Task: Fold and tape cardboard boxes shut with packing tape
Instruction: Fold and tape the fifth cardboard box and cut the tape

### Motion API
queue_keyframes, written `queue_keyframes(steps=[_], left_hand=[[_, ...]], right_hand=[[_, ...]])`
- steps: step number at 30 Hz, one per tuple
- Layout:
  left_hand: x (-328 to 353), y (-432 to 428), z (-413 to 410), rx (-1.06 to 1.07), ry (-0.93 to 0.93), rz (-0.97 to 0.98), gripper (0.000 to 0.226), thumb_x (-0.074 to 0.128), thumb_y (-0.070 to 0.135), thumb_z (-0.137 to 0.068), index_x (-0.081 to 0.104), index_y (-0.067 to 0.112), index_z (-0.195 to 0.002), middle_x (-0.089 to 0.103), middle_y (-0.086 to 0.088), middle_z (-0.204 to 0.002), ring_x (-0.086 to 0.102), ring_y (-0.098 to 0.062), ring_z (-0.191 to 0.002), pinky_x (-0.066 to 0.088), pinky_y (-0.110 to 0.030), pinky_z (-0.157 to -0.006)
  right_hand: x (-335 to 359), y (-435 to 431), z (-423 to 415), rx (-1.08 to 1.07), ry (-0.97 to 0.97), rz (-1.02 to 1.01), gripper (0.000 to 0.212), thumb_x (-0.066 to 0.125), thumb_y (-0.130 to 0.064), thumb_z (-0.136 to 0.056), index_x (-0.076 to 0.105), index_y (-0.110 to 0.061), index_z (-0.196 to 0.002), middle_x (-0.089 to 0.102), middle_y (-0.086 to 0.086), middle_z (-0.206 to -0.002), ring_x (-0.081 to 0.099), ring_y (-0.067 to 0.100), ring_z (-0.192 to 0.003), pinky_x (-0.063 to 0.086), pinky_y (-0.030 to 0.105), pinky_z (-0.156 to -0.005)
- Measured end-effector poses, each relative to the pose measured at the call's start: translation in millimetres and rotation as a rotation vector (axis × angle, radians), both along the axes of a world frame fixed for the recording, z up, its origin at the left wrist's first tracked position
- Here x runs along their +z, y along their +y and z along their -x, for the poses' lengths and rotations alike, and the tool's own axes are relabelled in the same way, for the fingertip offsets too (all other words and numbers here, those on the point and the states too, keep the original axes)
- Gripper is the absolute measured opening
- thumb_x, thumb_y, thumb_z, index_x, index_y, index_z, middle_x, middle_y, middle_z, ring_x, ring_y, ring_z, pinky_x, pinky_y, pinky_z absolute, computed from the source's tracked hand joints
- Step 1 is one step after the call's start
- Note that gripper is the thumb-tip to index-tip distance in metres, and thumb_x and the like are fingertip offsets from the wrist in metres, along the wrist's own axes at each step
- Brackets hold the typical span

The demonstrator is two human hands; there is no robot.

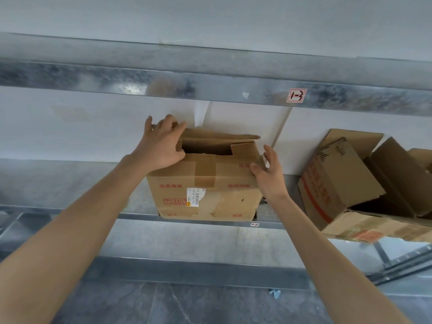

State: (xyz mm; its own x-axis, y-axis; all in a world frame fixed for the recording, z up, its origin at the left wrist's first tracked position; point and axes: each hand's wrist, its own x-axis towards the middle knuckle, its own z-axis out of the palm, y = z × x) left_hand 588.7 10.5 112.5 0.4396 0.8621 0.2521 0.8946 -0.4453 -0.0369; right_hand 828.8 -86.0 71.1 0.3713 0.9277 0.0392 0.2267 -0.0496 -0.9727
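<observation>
A worn brown cardboard box (pixel 205 190) stands on a metal shelf (pixel 138 215), with red print, a white label and old brown tape on its front. Its top flaps are partly open and a dark gap shows inside. My left hand (pixel 161 146) lies on the box's top left corner, fingers spread over the left flap and thumb at the edge of the gap. My right hand (pixel 266 170) touches the box's upper right corner with straight, spread fingers. No tape roll is in view.
Several other open cardboard boxes (pixel 341 181) are piled on the same shelf to the right. A higher metal shelf beam (pixel 210 90) with a small red label (pixel 297 95) runs above the box. A white wall is behind. Grey floor lies below.
</observation>
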Motion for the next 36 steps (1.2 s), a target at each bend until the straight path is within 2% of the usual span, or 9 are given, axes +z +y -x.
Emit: queue_keyframes(steps=[3, 7, 16, 18, 22, 25, 28, 32, 36], left_hand=[[-12, -11, 3, -0.042, -0.073, 0.143, 0.047, 0.04, 0.04, -0.098, 0.042, 0.022, -0.14, 0.037, -0.003, -0.142, 0.038, -0.024, -0.13, 0.021, -0.041, -0.112], [-29, -18, 16, 0.002, -0.161, 0.225, 0.045, 0.029, 0.043, -0.101, 0.037, 0.03, -0.144, 0.024, 0.011, -0.154, 0.008, -0.014, -0.144, 0.003, -0.047, -0.116], [-41, -8, 22, 0.035, -0.258, 0.128, 0.042, 0.037, 0.047, -0.097, 0.052, 0.032, -0.135, 0.04, 0.01, -0.147, 0.024, -0.008, -0.139, 0.019, -0.048, -0.113], [-42, -7, 21, 0.04, -0.269, 0.109, 0.043, 0.039, 0.048, -0.097, 0.053, 0.032, -0.134, 0.042, 0.01, -0.146, 0.027, -0.01, -0.138, 0.023, -0.045, -0.112], [-42, -4, 18, 0.041, -0.349, 0.089, 0.039, 0.046, 0.045, -0.096, 0.059, 0.028, -0.128, 0.05, 0.007, -0.14, 0.034, -0.012, -0.135, 0.032, -0.041, -0.109], [-44, -2, 18, 0.017, -0.406, 0.078, 0.037, 0.05, 0.043, -0.094, 0.064, 0.024, -0.123, 0.055, 0.003, -0.135, 0.04, -0.016, -0.132, 0.036, -0.044, -0.106], [-43, -3, 22, -0.056, -0.433, 0.091, 0.04, 0.045, 0.044, -0.094, 0.067, 0.021, -0.118, 0.06, 0.002, -0.13, 0.044, -0.018, -0.127, 0.04, -0.046, -0.101], [-36, -8, 27, -0.049, -0.555, 0.123, 0.027, 0.045, 0.016, -0.099, 0.068, 0.005, -0.105, 0.066, -0.006, -0.115, 0.057, -0.022, -0.108, 0.042, -0.028, -0.093], [-44, -17, 42, 0.21, -0.905, 0.104, 0.032, 0.037, 0.02, -0.102, 0.065, 0.003, -0.106, 0.067, -0.01, -0.107, 0.059, -0.024, -0.1, 0.037, -0.017, -0.079]], right_hand=[[-1, 0, 4, -0.02, 0.026, -0.019, 0.057, 0.05, -0.008, -0.097, 0.027, -0.021, -0.147, 0.035, 0.0, -0.146, 0.04, 0.009, -0.125, 0.043, 0.024, -0.095], [-8, 0, 13, -0.037, 0.041, -0.031, 0.056, 0.051, -0.01, -0.096, 0.028, -0.023, -0.146, 0.036, 0.0, -0.147, 0.042, 0.016, -0.129, 0.044, 0.038, -0.105], [-9, 10, 14, -0.019, 0.019, 0.033, 0.059, 0.052, -0.015, -0.096, 0.024, -0.022, -0.148, 0.033, 0.003, -0.149, 0.041, 0.021, -0.133, 0.043, 0.041, -0.105], [-4, 8, 17, -0.035, -0.093, 0.024, 0.057, 0.05, -0.014, -0.097, 0.025, -0.02, -0.148, 0.032, 0.002, -0.15, 0.037, 0.019, -0.135, 0.039, 0.036, -0.107], [20, 16, 40, 0.01, -0.61, -0.192, 0.049, 0.05, -0.01, -0.095, 0.039, -0.014, -0.142, 0.031, 0.005, -0.153, 0.026, 0.021, -0.142, 0.022, 0.036, -0.117], [35, 38, 73, 0.327, -0.65, -0.179, 0.041, 0.047, -0.013, -0.097, 0.047, -0.014, -0.138, 0.042, 0.003, -0.147, 0.037, 0.018, -0.136, 0.024, 0.022, -0.11], [29, 62, 100, 0.523, -0.743, -0.109, 0.04, 0.041, -0.016, -0.099, 0.046, -0.015, -0.139, 0.047, 0.004, -0.143, 0.037, 0.021, -0.136, 0.026, 0.031, -0.111], [13, 72, 108, 0.517, -0.933, -0.03, 0.036, 0.037, -0.027, -0.101, 0.05, -0.018, -0.134, 0.04, 0.0, -0.149, 0.028, 0.02, -0.141, 0.021, 0.035, -0.114], [13, 67, 107, 0.516, -0.951, -0.023, 0.037, 0.035, -0.031, -0.103, 0.049, -0.02, -0.136, 0.034, -0.002, -0.153, 0.022, 0.018, -0.144, 0.017, 0.036, -0.115]])
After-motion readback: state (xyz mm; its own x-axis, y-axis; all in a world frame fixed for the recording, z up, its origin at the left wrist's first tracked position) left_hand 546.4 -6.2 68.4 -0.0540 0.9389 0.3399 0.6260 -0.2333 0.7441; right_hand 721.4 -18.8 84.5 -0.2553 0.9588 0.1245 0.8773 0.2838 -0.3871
